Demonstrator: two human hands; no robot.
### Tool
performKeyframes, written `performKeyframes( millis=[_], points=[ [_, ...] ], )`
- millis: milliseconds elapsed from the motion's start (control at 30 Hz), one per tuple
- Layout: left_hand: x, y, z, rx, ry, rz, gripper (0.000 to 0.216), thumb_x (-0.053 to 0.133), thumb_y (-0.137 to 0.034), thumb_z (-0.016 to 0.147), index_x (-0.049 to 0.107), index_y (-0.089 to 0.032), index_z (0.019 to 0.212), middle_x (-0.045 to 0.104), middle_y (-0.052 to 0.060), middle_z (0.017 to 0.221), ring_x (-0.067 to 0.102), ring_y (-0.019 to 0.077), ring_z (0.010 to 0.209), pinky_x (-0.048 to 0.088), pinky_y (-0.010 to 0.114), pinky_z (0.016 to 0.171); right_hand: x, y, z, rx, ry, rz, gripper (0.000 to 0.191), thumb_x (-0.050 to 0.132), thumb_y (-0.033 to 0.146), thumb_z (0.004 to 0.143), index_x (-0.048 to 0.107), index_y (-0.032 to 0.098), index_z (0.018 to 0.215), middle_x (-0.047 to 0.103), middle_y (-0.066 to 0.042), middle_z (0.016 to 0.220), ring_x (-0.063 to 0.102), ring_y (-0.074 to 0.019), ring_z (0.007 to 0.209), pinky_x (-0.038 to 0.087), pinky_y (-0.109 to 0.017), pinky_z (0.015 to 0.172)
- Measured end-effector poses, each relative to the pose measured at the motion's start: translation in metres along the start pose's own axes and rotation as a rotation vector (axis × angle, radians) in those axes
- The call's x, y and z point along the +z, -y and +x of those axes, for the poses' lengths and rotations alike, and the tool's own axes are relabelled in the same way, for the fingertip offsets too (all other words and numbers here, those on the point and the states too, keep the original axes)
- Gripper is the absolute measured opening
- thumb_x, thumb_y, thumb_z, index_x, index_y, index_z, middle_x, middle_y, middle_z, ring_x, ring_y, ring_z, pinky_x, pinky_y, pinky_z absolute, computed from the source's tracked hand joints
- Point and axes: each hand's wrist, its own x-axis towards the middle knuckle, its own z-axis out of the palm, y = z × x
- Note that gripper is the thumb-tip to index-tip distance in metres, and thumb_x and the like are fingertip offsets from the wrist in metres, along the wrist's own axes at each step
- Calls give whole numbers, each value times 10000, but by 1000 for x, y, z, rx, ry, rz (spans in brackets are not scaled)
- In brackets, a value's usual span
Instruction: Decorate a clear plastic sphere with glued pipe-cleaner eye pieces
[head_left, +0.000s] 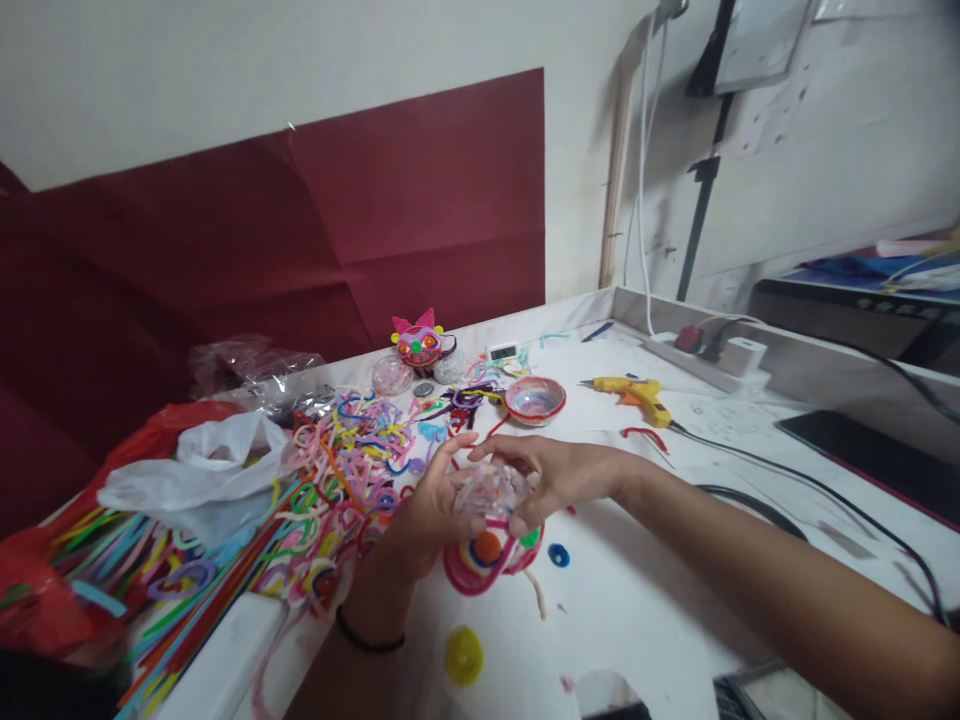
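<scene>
Both hands close around a clear plastic half-ball [491, 492] whose lower part is covered with coloured pipe cleaners [472, 570], showing an orange disc, a pink loop and a green spot. My left hand [435, 505] grips it from the left with the thumb at the front. On the other side, my right hand [544, 475] curls over it, thumb pressed near the rim. A blue coiled disc [558, 555] lies just right of the piece, with a cream pipe cleaner piece [537, 594] below it. Nearer to me rests a yellow coiled disc [464, 656].
Pipe cleaner scraps [360, 450] and long pipe cleaners [217, 580] spread on the left by a white plastic bag [202, 470]. Behind stand a pink-eared decorated ball [418, 342] and a bowl-shaped half [535, 400]. A yellow glue gun [637, 395] with its cord lies right, near a phone [874, 465].
</scene>
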Motion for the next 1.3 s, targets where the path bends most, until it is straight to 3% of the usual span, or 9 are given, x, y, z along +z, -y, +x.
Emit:
performKeyframes(
  millis=[233,467,733,933,1100,1300],
  points=[
    [1,0,1,-23,-21,-28,926,863,-219,586,345,-271,1351,686,94,1071,684,247,924,485,297,775,7,0,4,47,37,215,708,843,233,546,539,227,1185,636,9,972,605,-153,782,478,-226,647],
    [3,3,1,-14,-39,-106,918,859,-166,568,365,-273,1334,650,108,1164,679,244,945,482,306,791,8,-7,4,48,53,372,696,850,157,506,521,214,1118,647,21,938,620,-139,778,485,-217,660],
    [5,-3,-3,50,39,-141,629,807,-317,680,519,-220,1232,658,65,991,649,182,837,473,272,750,-1,-18,-5,18,-9,440,759,860,224,546,511,242,1220,623,-42,1094,594,-238,1068,480,-325,873],
    [9,-8,-8,45,67,20,797,864,-159,581,470,-269,1265,619,-13,917,612,141,821,457,224,730,-6,-19,-13,29,-80,486,775,879,274,535,509,244,1216,635,-66,1070,633,-255,975,484,-386,873],
    [8,-5,-7,48,61,32,734,849,-195,621,471,-255,1248,609,-33,807,580,103,679,439,192,608,-3,-19,-18,40,-86,457,818,878,315,536,482,261,1250,638,-63,1022,645,-249,880,488,-418,854],
    [10,-3,-7,59,37,100,695,859,-204,609,516,-217,1214,636,-18,775,552,84,623,430,180,569,-1,-20,-20,0,-30,446,837,870,317,548,444,269,1267,613,-93,1119,636,-278,958,477,-406,858]
  ],
)
